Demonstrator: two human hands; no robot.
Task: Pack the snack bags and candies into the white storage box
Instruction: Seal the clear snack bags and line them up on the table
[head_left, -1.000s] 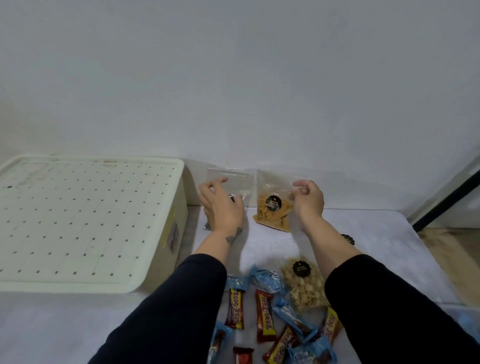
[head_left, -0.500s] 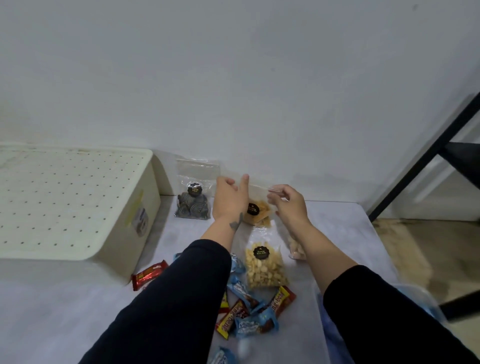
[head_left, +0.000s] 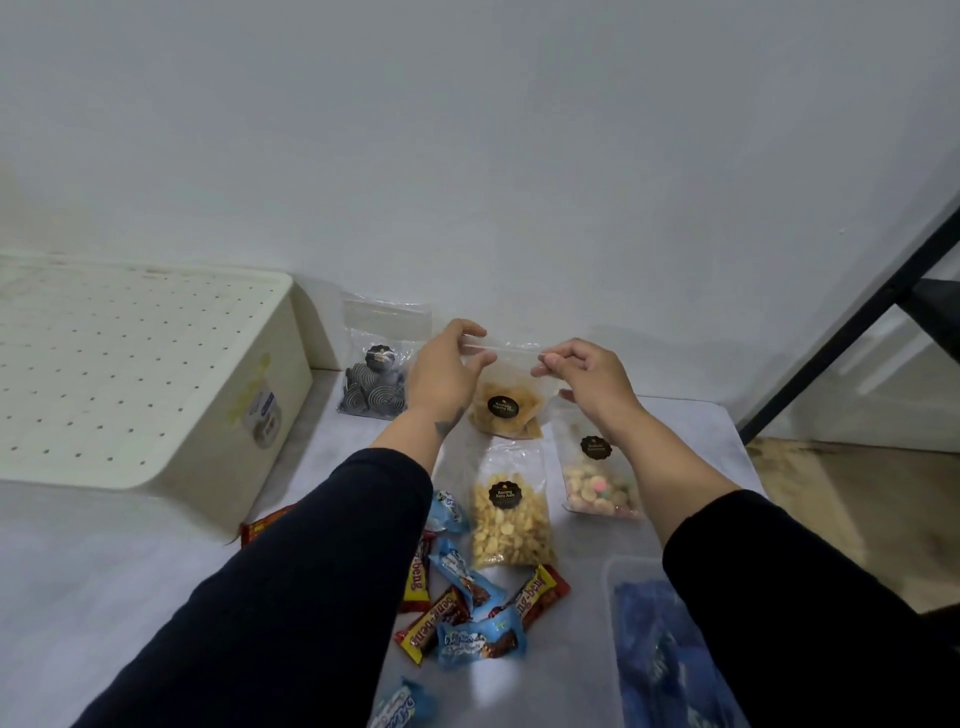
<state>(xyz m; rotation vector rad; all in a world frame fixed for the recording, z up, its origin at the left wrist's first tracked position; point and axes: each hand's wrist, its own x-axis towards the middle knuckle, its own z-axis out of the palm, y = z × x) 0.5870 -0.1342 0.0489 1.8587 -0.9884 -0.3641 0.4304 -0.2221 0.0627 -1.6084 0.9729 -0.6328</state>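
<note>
Chips fill the bottom of a clear bag (head_left: 503, 402) that stands near the wall, and both hands hold its top edge. The left hand (head_left: 445, 375) pinches the left corner of the strip with thumb and fingers, and the right hand (head_left: 587, 375) pinches the right corner the same way, so the bag hangs straight; I think the person is pressing the zip closed or getting ready to lift it. The white storage box (head_left: 156, 374) sits well to the left with its dotted lid on top, so nothing can go in yet. Just left of the held bag, a bag of dark swirl cookies (head_left: 375, 384) leans on the wall. In front lie a bag of nuts (head_left: 510, 512) and a bag of small round sweets (head_left: 600, 478), flat on the white table (head_left: 104, 597). Nearer the person, red and blue candy bars (head_left: 467, 608) lie in a loose heap, waiting to be packed. A clear tub with blue packs (head_left: 670, 654) sits at the right
</note>
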